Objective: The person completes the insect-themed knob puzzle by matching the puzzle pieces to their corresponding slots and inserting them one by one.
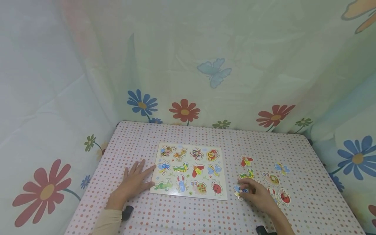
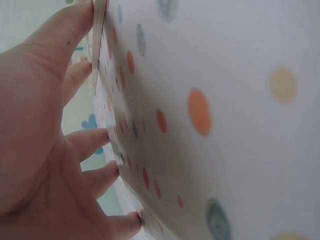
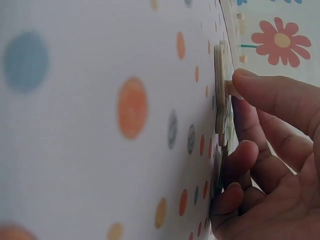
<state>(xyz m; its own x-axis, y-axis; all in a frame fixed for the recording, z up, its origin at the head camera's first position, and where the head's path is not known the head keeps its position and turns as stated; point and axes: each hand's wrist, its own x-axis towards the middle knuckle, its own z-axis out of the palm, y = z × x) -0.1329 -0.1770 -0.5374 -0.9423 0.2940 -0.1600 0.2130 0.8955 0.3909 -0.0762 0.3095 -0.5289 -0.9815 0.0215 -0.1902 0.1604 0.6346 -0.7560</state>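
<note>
A white wooden puzzle board (image 1: pixel 188 174) with rows of colourful insect pictures lies on the table. My left hand (image 1: pixel 130 184) rests beside it with fingers spread, the thumb and index fingertip at its left edge. In the left wrist view the thumb (image 2: pixel 65 30) presses against the board's edge (image 2: pixel 98 40). Right of the board, my right hand (image 1: pixel 258 195) pinches a blue insect puzzle piece (image 1: pixel 237 192) by its small knob. The right wrist view shows this piece (image 3: pixel 220 100) edge-on, close to the tabletop, with the thumb (image 3: pixel 270 92) at the knob and other fingers curled below.
Around the right hand lie loose pieces: a red beetle (image 1: pixel 246 161), a caterpillar (image 1: pixel 246 174), a dragonfly (image 1: pixel 282 168), a snail (image 1: pixel 271 179) and a ladybug (image 1: pixel 284 197). Another piece is partly hidden behind the hand. Flower-printed curtains (image 1: pixel 164 75) enclose the dotted tablecloth (image 1: pixel 182 217).
</note>
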